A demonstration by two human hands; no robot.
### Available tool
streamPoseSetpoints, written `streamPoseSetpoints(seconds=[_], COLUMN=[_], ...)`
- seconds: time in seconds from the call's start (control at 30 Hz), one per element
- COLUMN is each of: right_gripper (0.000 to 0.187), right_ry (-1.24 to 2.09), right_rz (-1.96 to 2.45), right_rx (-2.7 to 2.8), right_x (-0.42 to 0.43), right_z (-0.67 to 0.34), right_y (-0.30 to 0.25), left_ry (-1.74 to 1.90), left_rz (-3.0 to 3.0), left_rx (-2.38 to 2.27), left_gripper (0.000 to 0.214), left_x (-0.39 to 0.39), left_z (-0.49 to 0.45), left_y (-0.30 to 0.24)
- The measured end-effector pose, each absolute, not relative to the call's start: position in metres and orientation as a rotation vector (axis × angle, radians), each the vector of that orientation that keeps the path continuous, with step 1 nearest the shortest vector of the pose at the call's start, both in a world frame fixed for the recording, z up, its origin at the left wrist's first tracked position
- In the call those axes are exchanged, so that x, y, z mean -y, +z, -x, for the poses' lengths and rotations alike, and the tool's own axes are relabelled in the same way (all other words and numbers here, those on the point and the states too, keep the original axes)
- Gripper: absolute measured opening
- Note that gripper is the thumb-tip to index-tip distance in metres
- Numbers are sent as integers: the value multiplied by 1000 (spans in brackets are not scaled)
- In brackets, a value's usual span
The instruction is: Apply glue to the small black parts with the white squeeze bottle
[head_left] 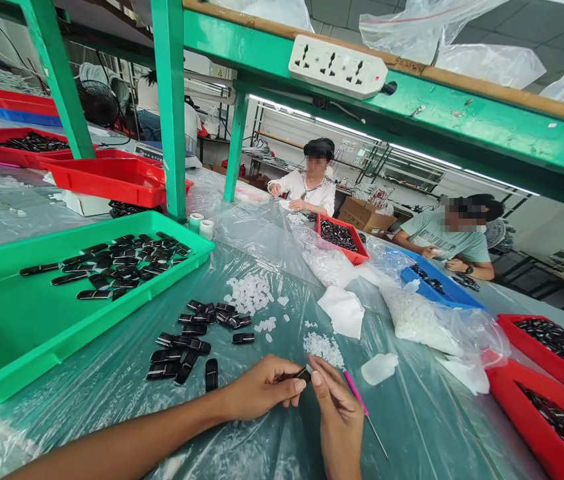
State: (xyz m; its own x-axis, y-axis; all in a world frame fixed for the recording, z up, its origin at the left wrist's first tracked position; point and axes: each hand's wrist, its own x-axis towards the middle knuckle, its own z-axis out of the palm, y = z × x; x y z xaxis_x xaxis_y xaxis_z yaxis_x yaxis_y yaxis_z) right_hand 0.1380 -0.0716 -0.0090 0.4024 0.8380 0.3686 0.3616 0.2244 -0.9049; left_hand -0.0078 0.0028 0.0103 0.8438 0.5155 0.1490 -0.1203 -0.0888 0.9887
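My left hand (262, 387) is closed in a pinch on a small black plastic piece (303, 374) near the table's front edge. My right hand (338, 410) meets it from the right, fingertips pressed to the same piece, with a pink-handled pick tool (362, 405) held along its fingers. Just beyond the hands lies a little heap of tiny white parts (323, 347). To the left, several loose black pieces (187, 343) lie on the plastic-covered table (262, 440). A second pile of white parts (249, 292) sits farther back.
A green tray (22, 327) with several black pieces stands at the left. Red trays (557, 400) of black pieces sit at the right, bags of white parts (419, 320) in the middle. Two other people (312, 187) work across the table. A green shelf frame (172, 107) with a power strip (337, 65) hangs overhead.
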Motion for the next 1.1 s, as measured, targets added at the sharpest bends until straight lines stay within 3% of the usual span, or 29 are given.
streamPoseSetpoints(seconds=[0.5, 0.63, 0.8, 1.1], right_gripper=[25, 26, 22, 18], right_ry=[475, 296, -175, -169], right_rz=[1441, 1487, 1810, 1965], right_rx=[1267, 1377, 1626, 1793], right_x=[78, 71, 58, 51], right_z=[-132, -150, -192, -204], right_y=[-11, 0, 4, -8], left_ry=[526, 576, 572, 558], left_rz=[-1584, -1545, -1446, -1322], left_rx=[-300, -341, -411, -443], left_gripper=[41, 41, 43, 47], left_x=[-6, -6, -7, -7], left_z=[12, 9, 5, 4], left_y=[18, 17, 7, 11])
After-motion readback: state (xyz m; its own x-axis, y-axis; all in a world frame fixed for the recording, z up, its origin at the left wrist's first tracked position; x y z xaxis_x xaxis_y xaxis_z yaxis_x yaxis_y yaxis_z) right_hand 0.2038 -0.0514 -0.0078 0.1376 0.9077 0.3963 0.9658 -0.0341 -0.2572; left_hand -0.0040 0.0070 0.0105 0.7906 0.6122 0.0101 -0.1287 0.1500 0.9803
